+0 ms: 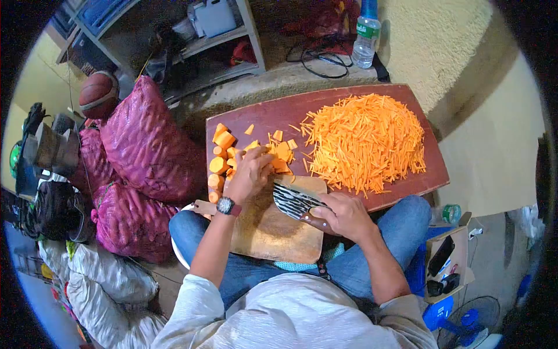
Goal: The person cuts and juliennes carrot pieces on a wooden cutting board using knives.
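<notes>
My right hand (344,216) is wrapped round the brown handle of a wide knife (293,200), whose patterned blade lies over the wooden cutting board (279,232). At the board's far edge, my left hand (250,173) reaches over orange pieces (282,152), fingers bent; whether it grips one is hidden. Thick orange chunks (218,165) stand along the left side of the red-brown table (261,119). A big heap of thin orange strips (366,142) covers the table's right part.
Pink mesh sacks (148,139) and a basketball (99,95) are at the left, with white sacks (96,291) below. Behind the table stand a shelf (224,41) and a bottle (365,43). An open box (450,262) and a fan (468,320) are at the lower right.
</notes>
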Tool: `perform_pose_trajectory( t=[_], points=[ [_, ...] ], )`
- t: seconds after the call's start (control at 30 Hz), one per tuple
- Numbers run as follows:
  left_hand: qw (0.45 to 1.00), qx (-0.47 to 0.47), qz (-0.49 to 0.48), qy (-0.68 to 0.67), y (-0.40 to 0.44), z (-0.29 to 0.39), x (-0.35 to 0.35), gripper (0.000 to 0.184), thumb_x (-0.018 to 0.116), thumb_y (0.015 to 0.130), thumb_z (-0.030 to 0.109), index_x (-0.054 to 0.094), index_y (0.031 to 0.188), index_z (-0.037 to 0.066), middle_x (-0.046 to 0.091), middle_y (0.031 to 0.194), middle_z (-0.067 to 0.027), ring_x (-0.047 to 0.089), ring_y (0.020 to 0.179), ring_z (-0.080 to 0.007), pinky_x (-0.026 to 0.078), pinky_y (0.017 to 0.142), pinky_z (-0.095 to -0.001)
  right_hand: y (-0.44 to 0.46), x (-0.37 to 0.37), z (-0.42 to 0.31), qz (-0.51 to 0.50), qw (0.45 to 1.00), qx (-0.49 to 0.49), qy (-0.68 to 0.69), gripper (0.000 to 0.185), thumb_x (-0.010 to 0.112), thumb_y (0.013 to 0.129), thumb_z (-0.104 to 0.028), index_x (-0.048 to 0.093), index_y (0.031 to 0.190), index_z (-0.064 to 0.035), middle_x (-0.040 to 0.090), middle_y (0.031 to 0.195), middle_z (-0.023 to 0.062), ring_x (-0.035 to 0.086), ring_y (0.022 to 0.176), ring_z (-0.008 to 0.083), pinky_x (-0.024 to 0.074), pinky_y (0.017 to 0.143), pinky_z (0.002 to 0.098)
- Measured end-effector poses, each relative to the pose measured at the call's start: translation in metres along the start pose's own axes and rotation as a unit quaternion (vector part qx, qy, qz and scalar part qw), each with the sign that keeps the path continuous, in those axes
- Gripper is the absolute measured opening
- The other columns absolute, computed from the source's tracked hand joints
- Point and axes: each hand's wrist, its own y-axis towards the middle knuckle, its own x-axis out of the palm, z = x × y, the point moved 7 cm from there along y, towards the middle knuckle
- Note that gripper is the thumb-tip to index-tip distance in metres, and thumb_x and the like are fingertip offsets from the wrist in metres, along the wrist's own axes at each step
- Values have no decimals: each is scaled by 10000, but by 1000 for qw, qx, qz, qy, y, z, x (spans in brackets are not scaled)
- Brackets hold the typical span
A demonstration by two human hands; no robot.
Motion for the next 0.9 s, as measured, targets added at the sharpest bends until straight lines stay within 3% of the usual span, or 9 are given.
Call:
perform_pose_trajectory(
  t=[0.1,0.17,0.2,0.3,0.37,0.43,0.57,0.73,0.9],
  points=[
    [998,-34,34,-47,-20,3,-11,316,710,932,20,768,1240,64,702,1326,-161,632,1278,-345,395,1122,-518,2,0,5,6,1000,27,6,301,773,972,-211,756,1176,10,750,971,221,746,881,417,606,758,488],
    [998,-18,42,-47,-29,-3,-11,304,757,936,57,763,1240,67,717,1308,-130,628,1246,-348,421,1136,-483,3,-6,10,31,997,64,39,275,773,974,-171,753,1164,26,754,972,218,753,878,407,609,754,462],
    [996,-25,45,-67,-34,-3,-14,307,761,934,57,757,1241,62,719,1283,-128,625,1247,-347,425,1133,-488,2,-5,15,52,995,68,57,255,759,981,-116,754,1182,41,772,1004,217,769,886,363,609,775,429],
    [994,-27,68,-83,-42,-3,-17,329,777,921,43,742,1248,55,728,1236,-125,624,1237,-341,433,1131,-486,0,-4,34,85,983,125,100,264,754,991,-116,757,1205,40,773,1015,216,780,901,322,604,790,419],
    [993,-4,94,-69,-43,-5,-18,398,781,881,1,730,1272,54,720,1251,-128,620,1234,-349,441,1131,-486,-1,-7,39,114,984,112,83,272,737,1001,-92,758,1225,60,789,1023,195,769,878,257,597,808,369],
    [990,-7,120,-78,-40,-6,-32,460,754,833,-48,722,1282,50,712,1235,-137,640,1208,-344,444,1123,-502,-3,-11,53,133,968,200,81,270,723,1010,-88,764,1237,51,797,1036,179,759,870,249,594,823,345],
    [984,-42,155,-73,-46,-23,-56,603,695,717,-121,705,1301,29,692,1266,-163,648,1191,-374,452,1119,-513,16,-13,43,110,974,186,61,272,717,998,-83,762,1230,51,790,1104,188,761,996,271,584,903,365],
    [958,-72,276,-37,-53,-56,-78,538,644,755,-110,735,1265,35,695,1295,-162,651,1184,-402,533,1033,-465,83,4,3,35,998,48,-1,257,721,966,-75,757,1186,52,763,1130,214,731,1096,353,572,977,433],
    [935,-144,306,-108,-59,-84,-86,506,636,788,-111,748,1256,46,712,1240,-140,667,1112,-383,539,974,-461,165,56,-9,-35,998,-49,3,265,728,955,-115,753,1164,46,750,1136,240,717,1118,420,575,989,458]
  ],
)
